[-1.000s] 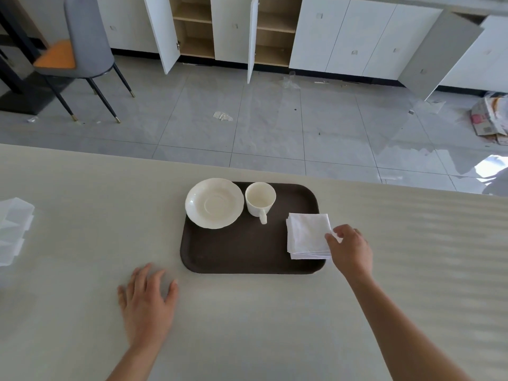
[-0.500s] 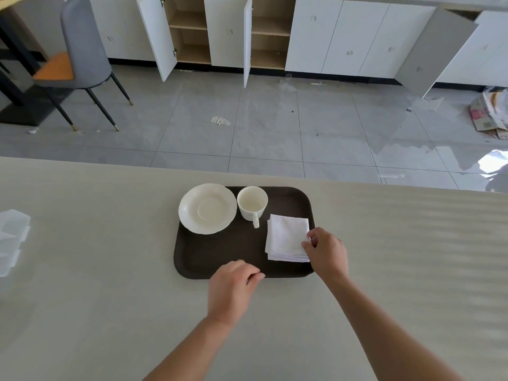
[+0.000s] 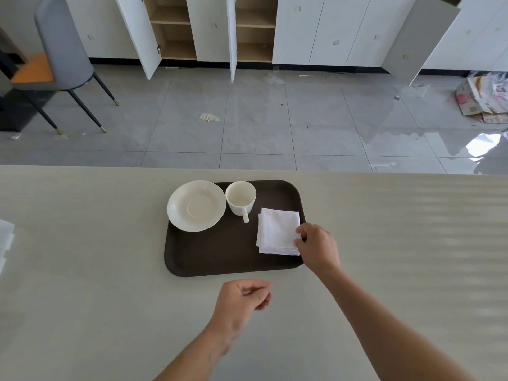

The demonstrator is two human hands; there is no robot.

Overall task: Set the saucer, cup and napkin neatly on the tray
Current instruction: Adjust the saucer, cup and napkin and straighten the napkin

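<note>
A dark brown tray (image 3: 220,257) lies on the pale table. A cream saucer (image 3: 196,205) sits on its far left corner, overhanging the rim a little. A cream cup (image 3: 241,197) stands upright beside it, handle toward me. A folded white napkin (image 3: 277,230) lies on the tray's right side. My right hand (image 3: 317,247) pinches the napkin's right edge between thumb and fingers. My left hand (image 3: 242,301) hovers over the table just in front of the tray, fingers loosely curled, holding nothing.
A stack of white napkins (image 3: 5,240) lies at the table's left edge. Beyond the table's far edge are a tiled floor, a grey chair (image 3: 63,50), white cabinets with open doors and cardboard (image 3: 483,97) at the right.
My right hand slid the napkin left, from overhanging the tray's right rim to inside it. My left hand moved right from the table toward the tray's front edge, then drew back and curled.
</note>
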